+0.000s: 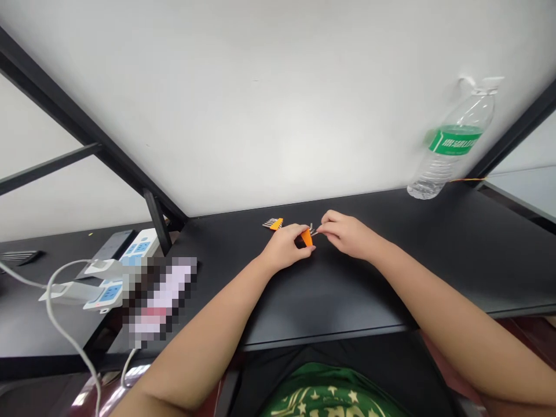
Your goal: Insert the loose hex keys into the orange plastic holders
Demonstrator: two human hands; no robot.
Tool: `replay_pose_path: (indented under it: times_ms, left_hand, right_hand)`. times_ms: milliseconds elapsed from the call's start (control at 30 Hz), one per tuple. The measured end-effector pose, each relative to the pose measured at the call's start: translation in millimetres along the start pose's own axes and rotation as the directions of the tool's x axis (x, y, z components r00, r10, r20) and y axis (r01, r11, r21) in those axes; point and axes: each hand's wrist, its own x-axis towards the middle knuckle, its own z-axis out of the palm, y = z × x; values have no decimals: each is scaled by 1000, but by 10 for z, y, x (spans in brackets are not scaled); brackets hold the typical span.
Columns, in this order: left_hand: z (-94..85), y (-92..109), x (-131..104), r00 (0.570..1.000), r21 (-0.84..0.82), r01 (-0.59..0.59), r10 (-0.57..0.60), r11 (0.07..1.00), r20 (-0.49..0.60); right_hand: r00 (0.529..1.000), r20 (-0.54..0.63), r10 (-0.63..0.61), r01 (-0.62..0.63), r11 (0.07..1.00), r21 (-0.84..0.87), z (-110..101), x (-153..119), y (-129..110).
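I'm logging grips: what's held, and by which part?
Left hand: orange holder, by opposite edges. Right hand: apparently a thin metal rod, by its outer end.

Two hands [286,246] [345,233] and two orange holders [307,237] [276,224] at center; one bottle [456,139] upper right; one power strip [142,245], two plugs [104,267] [72,293] at left.
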Motion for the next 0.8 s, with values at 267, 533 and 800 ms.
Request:
replay_pose_path:
  times_ms: [267,533,800]
  left_hand:
    - [-3,1,-4,1000,-18,15,-15,1000,-1]
    - [37,-79,-15,997,-112,72,-75,991,-29]
    - [28,-96,-10,996,-111,72,-77,991,-39]
  right_hand:
    - [990,-29,136,-131,983,127,80,51,9]
    - [854,158,495,-490,869,-71,-117,-26,543]
    - [856,137,498,-478,864,-156,-36,-2,498]
